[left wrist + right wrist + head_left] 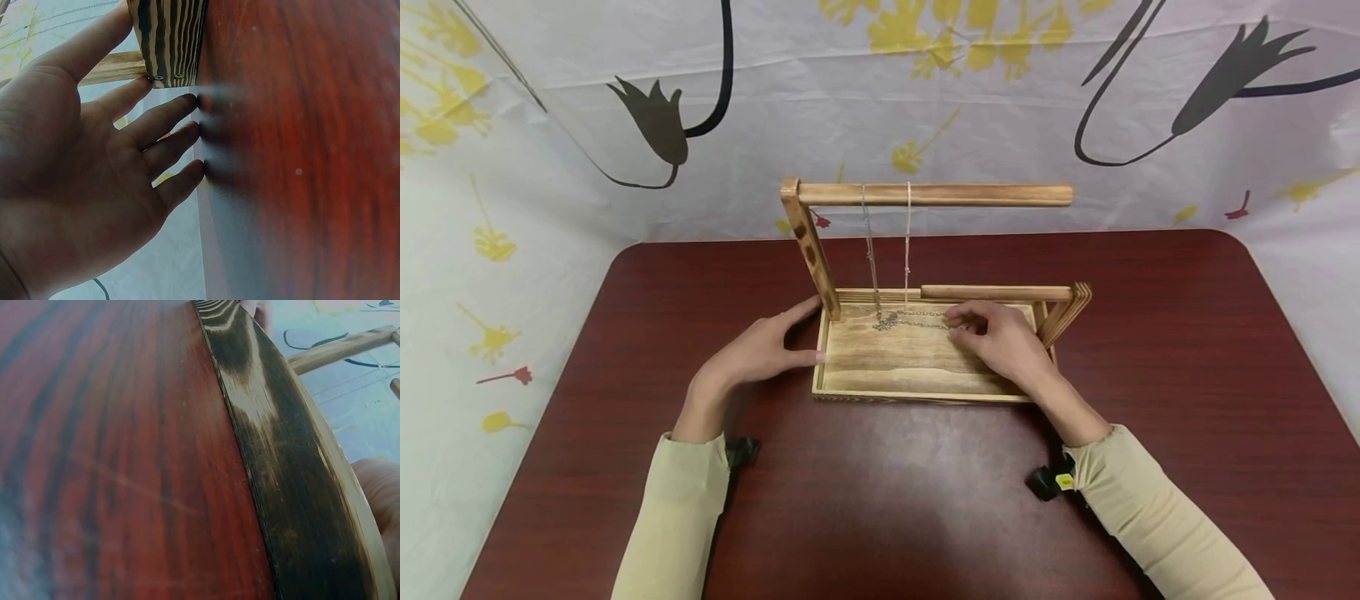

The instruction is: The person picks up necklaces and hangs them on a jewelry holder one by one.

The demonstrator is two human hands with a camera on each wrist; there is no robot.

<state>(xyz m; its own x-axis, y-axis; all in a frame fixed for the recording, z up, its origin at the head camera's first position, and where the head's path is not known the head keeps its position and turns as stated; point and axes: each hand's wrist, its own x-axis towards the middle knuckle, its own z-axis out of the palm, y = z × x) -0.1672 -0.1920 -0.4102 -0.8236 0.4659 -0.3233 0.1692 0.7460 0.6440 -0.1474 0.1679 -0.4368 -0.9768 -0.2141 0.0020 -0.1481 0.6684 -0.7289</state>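
Observation:
A wooden jewelry stand with a shallow tray (887,362) sits on the table. Inside the tray lies a silver chain necklace (891,319), partly bunched near the back left and stretched toward the right. My right hand (1009,343) pinches the right end of this chain between thumb and fingers, just over the tray floor. At the tray's left end, my left hand (758,348) rests with thumb and fingers spread against the end wall (172,44). Two thin necklaces, a left one (871,254) and a right one (907,242), hang from the upper bar (985,196).
A post (811,250) holds the upper bar at the left. A shorter, lower bar (992,292) runs along the tray's back right, carried by a slanted support (1066,312). Behind the dark red table (1157,350) hangs a patterned cloth (760,167).

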